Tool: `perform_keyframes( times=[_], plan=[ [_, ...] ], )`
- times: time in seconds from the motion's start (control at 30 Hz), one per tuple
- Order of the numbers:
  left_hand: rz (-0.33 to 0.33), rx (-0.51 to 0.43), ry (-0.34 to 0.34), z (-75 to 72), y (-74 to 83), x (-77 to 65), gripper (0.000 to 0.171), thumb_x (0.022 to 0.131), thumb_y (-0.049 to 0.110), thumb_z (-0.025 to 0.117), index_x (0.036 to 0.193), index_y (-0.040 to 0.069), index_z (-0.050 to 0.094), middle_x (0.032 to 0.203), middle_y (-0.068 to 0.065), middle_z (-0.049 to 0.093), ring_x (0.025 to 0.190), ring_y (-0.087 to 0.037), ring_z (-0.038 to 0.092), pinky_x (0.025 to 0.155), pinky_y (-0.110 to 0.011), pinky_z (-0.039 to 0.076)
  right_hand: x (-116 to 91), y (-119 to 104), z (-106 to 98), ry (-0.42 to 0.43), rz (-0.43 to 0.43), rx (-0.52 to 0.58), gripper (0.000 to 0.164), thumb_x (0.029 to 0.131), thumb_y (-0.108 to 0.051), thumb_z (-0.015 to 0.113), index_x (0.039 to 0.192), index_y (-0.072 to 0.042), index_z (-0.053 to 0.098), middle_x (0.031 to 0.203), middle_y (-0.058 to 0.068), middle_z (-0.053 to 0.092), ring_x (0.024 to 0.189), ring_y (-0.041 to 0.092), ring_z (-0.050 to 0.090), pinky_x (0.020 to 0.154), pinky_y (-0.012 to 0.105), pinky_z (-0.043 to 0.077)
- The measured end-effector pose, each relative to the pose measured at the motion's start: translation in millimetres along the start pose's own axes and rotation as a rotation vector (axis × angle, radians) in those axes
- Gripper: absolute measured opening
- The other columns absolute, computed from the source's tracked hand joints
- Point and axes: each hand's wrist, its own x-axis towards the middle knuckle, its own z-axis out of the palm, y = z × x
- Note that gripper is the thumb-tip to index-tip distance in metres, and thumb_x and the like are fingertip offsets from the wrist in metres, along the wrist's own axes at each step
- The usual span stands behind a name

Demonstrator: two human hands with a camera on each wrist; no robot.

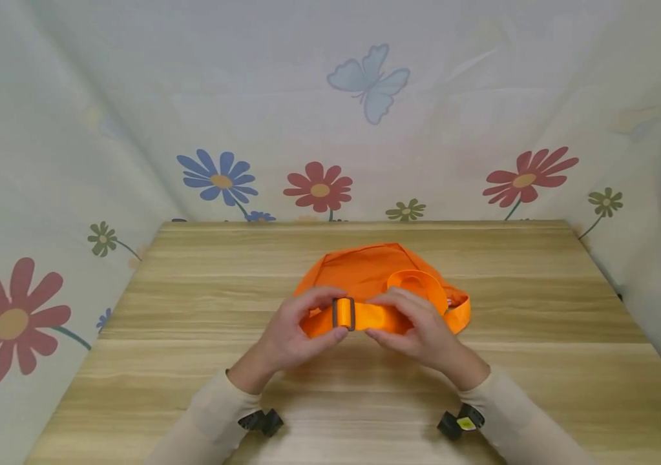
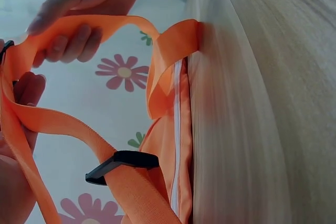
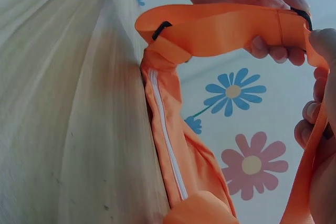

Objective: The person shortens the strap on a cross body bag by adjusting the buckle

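Orange strap is stretching between both hands, being held up off the wooden table. Taking the dark buckle in the head view as the clock's centre and going left to right, the left hand is sitting between eight and nine o'clock. Its thumb and forefinger are pinching the strap at the buckle, the thumb pressing near six o'clock and the finger near eleven. The strap is passing through the buckle, which is lying between those two fingertips. Toward one o'clock, beyond the hands, the orange bag is resting on the table; what it is containing is hidden from sight. A white zip is running along the bag in the left wrist view, where another buckle is sitting on the strap toward seven o'clock from that view's middle. At three o'clock the right hand is clamping the strap between thumb and fingers. Just beside it, between two and three o'clock, an orange loop is curving over the bag.
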Motion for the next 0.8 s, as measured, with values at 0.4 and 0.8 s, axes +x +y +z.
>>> perform_keyframes(
  times=[0.4,0.8],
  plan=[
    [-0.061,-0.083,-0.013,4.5,1.5,-1.2,0.049,0.091,0.004,0.08,0.137,0.007,0.062,0.121,-0.011,0.076,0.105,-0.019,0.071,0.097,-0.033,0.06,0.0,-0.7,11.3,0.11,0.02,0.221,0.039,0.084,0.008,0.085,0.119,0.001,0.071,0.106,0.017,0.075,0.091,0.016,0.064,0.078,0.021,0.056],
    [0.021,-0.193,0.023,12.5,-4.0,-2.1,0.044,0.095,-0.001,0.073,0.136,0.003,0.059,0.114,-0.017,0.072,0.1,-0.02,0.068,0.094,-0.031,0.06,-0.3,-7.0,17.0,0.1,0.086,0.227,0.044,0.083,0.008,0.087,0.123,-0.001,0.07,0.109,0.014,0.074,0.09,0.014,0.064,0.075,0.021,0.059]
  ],
)
